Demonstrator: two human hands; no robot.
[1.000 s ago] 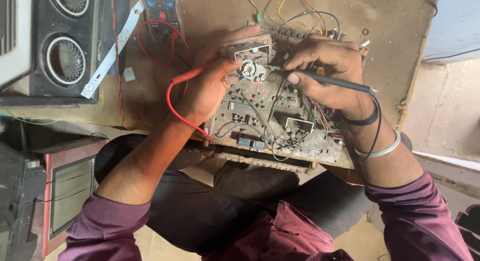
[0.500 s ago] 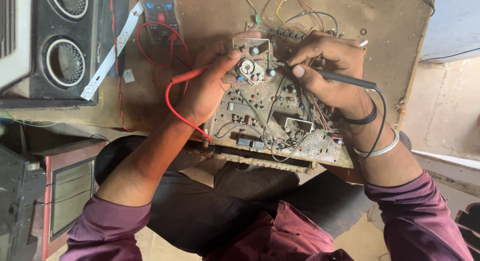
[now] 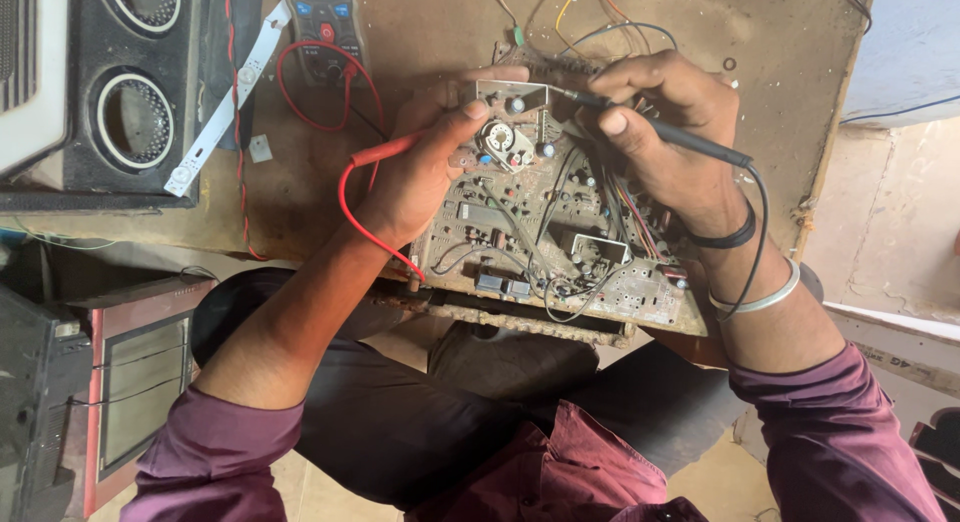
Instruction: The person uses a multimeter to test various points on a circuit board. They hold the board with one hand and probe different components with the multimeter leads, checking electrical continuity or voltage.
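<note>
Circuit board (image 3: 560, 232), crowded with dusty parts and wires, lies at the near edge of a worn brown bench (image 3: 420, 42), over the person's lap. Left hand (image 3: 420, 172) rests on the board's left side, fingers closed around a red probe (image 3: 385, 150) whose red lead (image 3: 350, 207) loops below the palm. Right hand (image 3: 665, 132) pinches a black probe (image 3: 690, 140) like a pen, tip on the board's far edge beside a metal bracket (image 3: 515, 94). A multimeter (image 3: 322, 22) sits at the far side, left of the board. Farther left stand a speaker box (image 3: 135, 82) and a white strip (image 3: 225, 102).
</note>
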